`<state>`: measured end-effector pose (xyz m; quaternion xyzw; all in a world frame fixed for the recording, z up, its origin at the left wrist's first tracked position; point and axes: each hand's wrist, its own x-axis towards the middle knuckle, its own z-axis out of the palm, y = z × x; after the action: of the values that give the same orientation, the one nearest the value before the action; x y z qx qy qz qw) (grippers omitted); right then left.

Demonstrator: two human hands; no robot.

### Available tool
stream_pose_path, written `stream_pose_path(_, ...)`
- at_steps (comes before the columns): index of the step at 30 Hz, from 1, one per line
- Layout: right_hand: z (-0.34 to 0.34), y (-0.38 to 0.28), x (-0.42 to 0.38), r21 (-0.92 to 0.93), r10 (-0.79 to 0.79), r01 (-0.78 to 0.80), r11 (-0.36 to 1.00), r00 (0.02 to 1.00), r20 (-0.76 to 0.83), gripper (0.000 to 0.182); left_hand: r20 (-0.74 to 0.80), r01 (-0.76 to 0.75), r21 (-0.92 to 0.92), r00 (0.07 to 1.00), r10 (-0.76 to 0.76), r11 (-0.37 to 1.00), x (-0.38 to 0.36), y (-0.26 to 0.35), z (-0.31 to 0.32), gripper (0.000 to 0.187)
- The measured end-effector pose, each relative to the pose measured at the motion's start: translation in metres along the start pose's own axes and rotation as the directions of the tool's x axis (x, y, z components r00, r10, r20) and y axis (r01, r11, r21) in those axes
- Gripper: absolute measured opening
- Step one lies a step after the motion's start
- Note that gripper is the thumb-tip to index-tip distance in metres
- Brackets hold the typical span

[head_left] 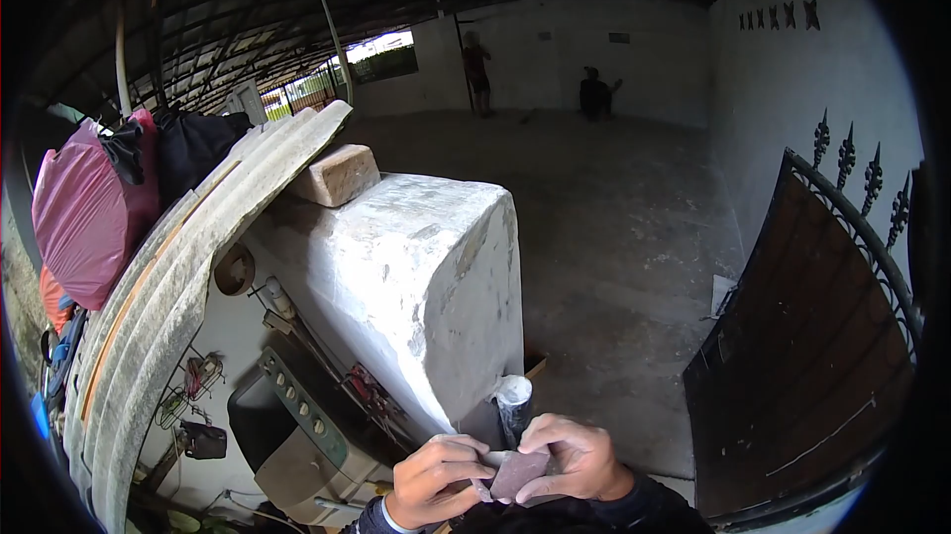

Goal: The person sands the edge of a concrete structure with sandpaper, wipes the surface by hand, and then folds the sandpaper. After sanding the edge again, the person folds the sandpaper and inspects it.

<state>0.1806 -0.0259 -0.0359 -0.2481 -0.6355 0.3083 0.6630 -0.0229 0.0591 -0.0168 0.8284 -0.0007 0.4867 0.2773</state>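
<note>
At the bottom of the head view, a small purplish-brown piece of sandpaper (518,476) is held between both hands. It looks folded, with a paler edge on its left side. My left hand (436,478) pinches that left edge, fingers curled over it. On the other side, my right hand (578,458) grips it between thumb and bent fingers. Just beyond the hands stands a dark pipe with a whitish top (514,392), beside the end of a thick white plastered wall (396,247).
A brick (339,176) and a corrugated sheet (149,336) lie atop the wall. Below left is a washing machine (322,465). A dark metal gate (792,346) stands right. Two people, one standing (476,68), one low down (595,96), are by the back wall.
</note>
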Motion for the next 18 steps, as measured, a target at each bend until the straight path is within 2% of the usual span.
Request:
stream_pose_path(1,-0.003,-0.001,0.001,-0.121,-0.095,0.096,0.988,0.995,0.012,0.044,-0.002,0.002,0.002,1.000,-0.002,1.000,0.001,0.000,0.000,0.021)
stream_pose_path(3,-0.001,-0.006,0.002,-0.134,-0.118,0.115,0.984,0.993,-0.017,0.038,0.012,-0.047,-0.086,0.999,0.048,0.995,0.001,0.000,0.001,0.020)
stream_pose_path(4,-0.001,-0.008,0.002,-0.036,-0.021,0.022,0.999,1.000,0.004,0.039,0.013,-0.044,-0.087,0.999,0.045,0.995,-0.003,0.000,0.003,0.020)
stream_pose_path(6,0.001,-0.007,0.000,0.184,0.134,-0.138,0.973,0.990,0.032,0.037,-0.033,-0.150,-0.186,0.989,0.146,0.971,-0.011,-0.001,0.005,0.028)
stream_pose_path(7,0.004,-0.002,-0.003,0.184,0.134,-0.138,0.973,0.990,0.031,0.037,-0.031,-0.149,-0.186,0.989,0.146,0.971,-0.012,0.000,0.005,0.028)
stream_pose_path(9,0.008,0.010,-0.013,0.367,0.112,-0.085,0.926,0.992,-0.052,0.036,0.062,-0.038,-0.188,0.997,0.050,0.981,-0.010,0.001,0.004,0.035)
stream_pose_path(10,0.003,0.014,-0.018,0.260,0.056,-0.036,0.965,0.996,-0.067,0.035,0.040,0.010,-0.119,0.999,-0.005,0.993,-0.014,0.002,0.006,0.036)
stream_pose_path(11,0.002,0.017,-0.024,0.260,0.052,-0.033,0.965,0.997,-0.064,0.035,0.039,0.006,-0.115,0.999,-0.002,0.993,-0.017,0.002,0.007,0.036)
stream_pose_path(13,0.001,0.021,-0.031,0.247,0.074,-0.025,0.969,0.979,-0.190,0.032,-0.026,0.175,-0.072,0.984,-0.177,0.982,-0.018,0.000,0.009,0.037)
stream_pose_path(14,0.001,0.020,-0.031,0.247,0.071,-0.022,0.969,0.979,-0.192,0.032,-0.035,0.227,-0.021,0.973,-0.227,0.974,-0.019,0.002,0.011,0.038)
stream_pose_path(17,0.002,0.013,-0.029,0.203,0.151,-0.115,0.972,0.974,-0.170,0.066,-0.034,0.296,-0.049,0.954,-0.297,0.954,-0.026,-0.007,0.013,0.045)
stream_pose_path(18,0.000,0.009,-0.025,0.313,0.270,-0.243,0.918,0.962,-0.043,0.081,-0.026,0.239,-0.068,0.970,-0.241,0.969,-0.021,-0.009,0.013,0.045)
